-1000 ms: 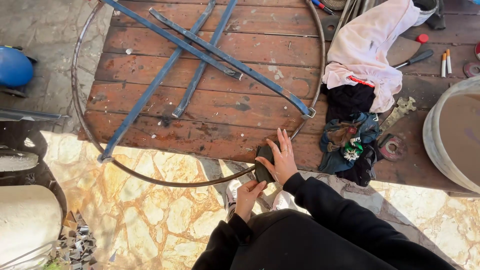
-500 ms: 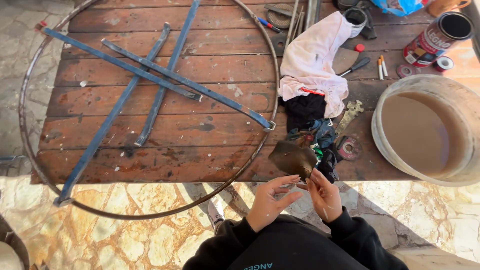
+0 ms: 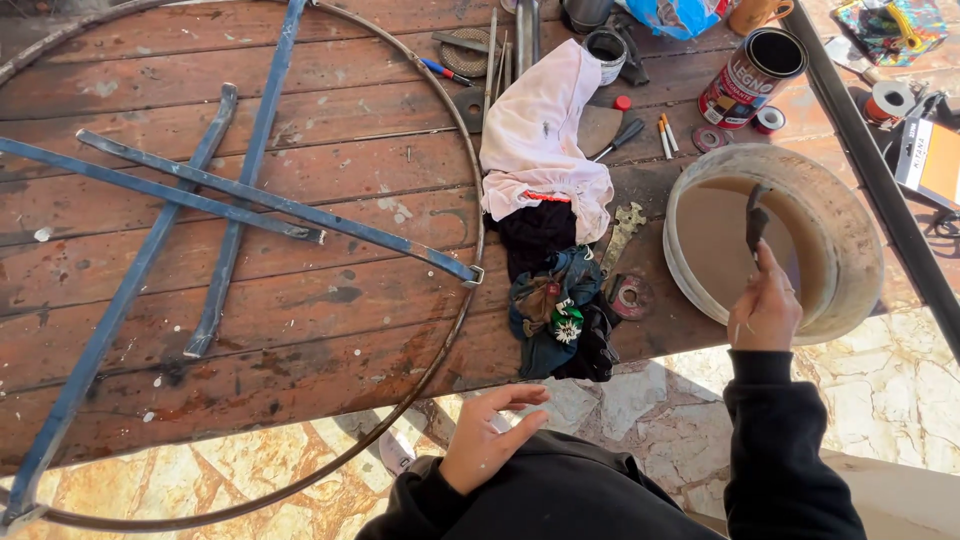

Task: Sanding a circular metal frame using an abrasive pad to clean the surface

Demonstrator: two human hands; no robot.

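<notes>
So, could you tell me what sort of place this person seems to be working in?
Probably an outdoor metalworking or repair bench: a worn wooden table on stone paving carries a large metal hoop with blue steel bars, a paint tin, and a bucket of murky water.

Metal hoop (image 3: 478, 215) on table (image 3: 330, 330), rags (image 3: 550, 300) between hoop and bucket (image 3: 850, 240)

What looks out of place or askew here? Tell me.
The large metal hoop overhangs the worn wooden table's front edge, unsupported above the stone floor. A heap of pink and dark rags lies over tools. The right hand holds a dark scrap over the round basin of murky water.
</notes>
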